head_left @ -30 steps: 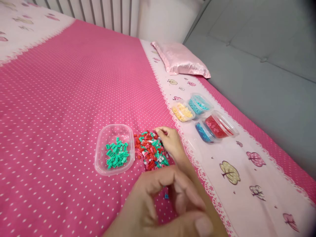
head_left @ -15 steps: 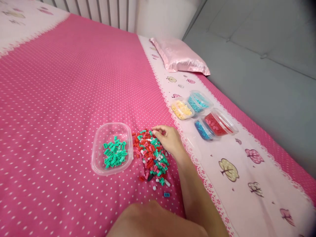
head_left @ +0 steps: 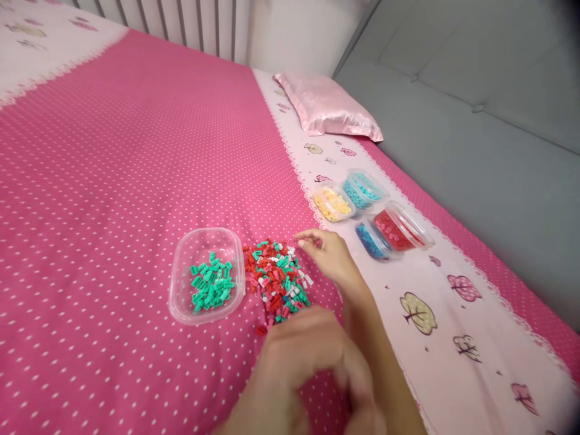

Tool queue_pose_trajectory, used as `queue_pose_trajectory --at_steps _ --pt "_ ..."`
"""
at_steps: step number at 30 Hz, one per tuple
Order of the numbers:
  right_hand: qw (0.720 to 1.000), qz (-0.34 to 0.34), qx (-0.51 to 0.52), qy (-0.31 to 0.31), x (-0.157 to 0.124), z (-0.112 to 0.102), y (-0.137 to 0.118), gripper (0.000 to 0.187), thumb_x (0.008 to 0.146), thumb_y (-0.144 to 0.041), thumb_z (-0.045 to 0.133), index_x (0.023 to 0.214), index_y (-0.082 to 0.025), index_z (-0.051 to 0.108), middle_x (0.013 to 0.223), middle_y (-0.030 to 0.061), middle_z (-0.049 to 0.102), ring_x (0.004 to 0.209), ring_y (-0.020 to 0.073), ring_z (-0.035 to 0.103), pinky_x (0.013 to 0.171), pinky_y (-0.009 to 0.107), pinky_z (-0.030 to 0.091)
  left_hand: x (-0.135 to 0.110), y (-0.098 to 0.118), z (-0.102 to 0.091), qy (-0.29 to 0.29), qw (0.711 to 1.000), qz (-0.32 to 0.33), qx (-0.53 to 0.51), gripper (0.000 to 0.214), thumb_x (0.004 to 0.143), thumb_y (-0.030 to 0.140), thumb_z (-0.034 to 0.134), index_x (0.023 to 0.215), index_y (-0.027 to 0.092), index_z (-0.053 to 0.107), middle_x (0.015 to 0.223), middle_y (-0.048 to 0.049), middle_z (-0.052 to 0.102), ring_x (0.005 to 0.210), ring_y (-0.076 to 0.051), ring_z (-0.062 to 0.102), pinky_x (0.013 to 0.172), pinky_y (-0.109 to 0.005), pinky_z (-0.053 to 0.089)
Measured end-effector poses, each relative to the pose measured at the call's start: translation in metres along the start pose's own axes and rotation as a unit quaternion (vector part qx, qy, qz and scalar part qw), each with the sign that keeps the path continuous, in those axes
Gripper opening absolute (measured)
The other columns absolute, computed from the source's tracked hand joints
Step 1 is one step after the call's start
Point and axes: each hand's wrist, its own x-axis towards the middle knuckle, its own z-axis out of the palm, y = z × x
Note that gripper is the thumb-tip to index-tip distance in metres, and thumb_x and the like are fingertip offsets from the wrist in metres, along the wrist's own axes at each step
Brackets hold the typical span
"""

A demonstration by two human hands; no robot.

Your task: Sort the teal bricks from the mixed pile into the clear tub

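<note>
A pile of small toy building bricks (head_left: 272,275), in red, green, pink and white, lies on the pink dotted sheet. Just past its upper right edge is my right hand (head_left: 330,254), thumb and forefinger tips close together in a pinch; anything between them is too small to make out. My left hand (head_left: 312,356) is in the foreground, blurred, its fingers curled round and their tips near the bottom edge. It covers the near part of the pile. Left of the pile stands a clear plastic container (head_left: 174,290) with green bricks (head_left: 212,284) inside.
On the pale sheet strip to the right stand containers of yellow bricks (head_left: 334,203), light blue bricks (head_left: 362,188), dark blue bricks (head_left: 371,240) and red bricks (head_left: 393,229). Farther back lies a pink pillow (head_left: 328,106) beside the grey wall (head_left: 475,163).
My left hand has risen from the bottom edge toward the pile and now hides its near end. My right hand has drawn back a little to the right, off the bricks.
</note>
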Motion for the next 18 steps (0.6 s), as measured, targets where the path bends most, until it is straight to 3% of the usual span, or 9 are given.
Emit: queue_pose_trajectory --at_steps 2,4,6,8,14,18 --pt "1.000 -0.001 -0.014 -0.025 -0.002 -0.011 0.007 0.017 0.077 -0.024 0.060 0.089 -0.020 0.071 0.082 0.0018 0.070 0.075 0.0148 0.062 0.073 0.027 0.045 0.006 -0.021 0.021 0.147 0.965 -0.008 0.217 0.007 0.072 0.020 0.055 0.076 0.019 0.060 0.086 -0.0082 0.064 0.086 -0.024 0.062 0.074 -0.042 0.053" --pt "0.998 -0.002 -0.035 -0.056 -0.004 -0.019 0.012 0.016 0.075 -0.024 0.061 0.087 -0.019 0.071 0.076 0.0011 0.068 0.071 0.0143 0.060 0.069 0.026 0.044 0.010 -0.043 0.037 0.248 0.893 -0.016 0.376 0.036 0.073 0.019 0.057 0.109 0.015 0.059 0.126 -0.0173 0.054 0.124 -0.035 0.044 0.098 -0.057 0.040" --pt "0.996 0.002 -0.043 -0.083 -0.005 -0.022 0.016 0.014 0.074 -0.022 0.062 0.085 -0.019 0.070 0.072 0.0003 0.066 0.067 0.0133 0.059 0.065 0.025 0.043 0.011 -0.063 0.045 0.239 0.859 -0.026 0.453 0.062 0.073 0.019 0.059 0.133 0.011 0.042 0.147 -0.0205 0.031 0.140 -0.037 0.020 0.108 -0.059 0.028" --pt "0.994 0.006 -0.036 -0.102 -0.005 -0.020 0.017 0.012 0.073 -0.021 0.063 0.083 -0.018 0.069 0.069 -0.0005 0.065 0.063 0.0120 0.057 0.062 0.024 0.042 0.011 -0.076 0.043 0.234 0.844 -0.036 0.482 0.076 0.074 0.022 0.060 0.141 0.008 0.027 0.151 -0.0222 0.022 0.142 -0.035 0.011 0.111 -0.057 0.023" --pt "0.992 0.032 -0.027 -0.123 -0.004 -0.007 0.010 0.018 0.069 -0.020 0.066 0.087 -0.017 0.068 0.066 -0.0028 0.064 0.057 0.0100 0.055 0.058 0.023 0.040 0.015 -0.090 0.023 0.222 0.844 -0.111 0.475 0.090 0.073 0.032 0.065 0.143 0.003 0.017 0.152 -0.0287 0.014 0.142 -0.037 0.010 0.111 -0.054 0.025" --pt "0.989 0.049 -0.011 -0.139 -0.005 -0.001 0.006 0.016 0.067 -0.017 0.066 0.082 -0.017 0.069 0.065 -0.0023 0.066 0.059 0.0107 0.058 0.060 0.023 0.042 0.017 -0.095 0.023 0.209 0.847 -0.104 0.477 0.086 0.072 0.030 0.064 0.142 0.004 0.021 0.151 -0.0272 0.017 0.141 -0.038 0.011 0.111 -0.054 0.024"
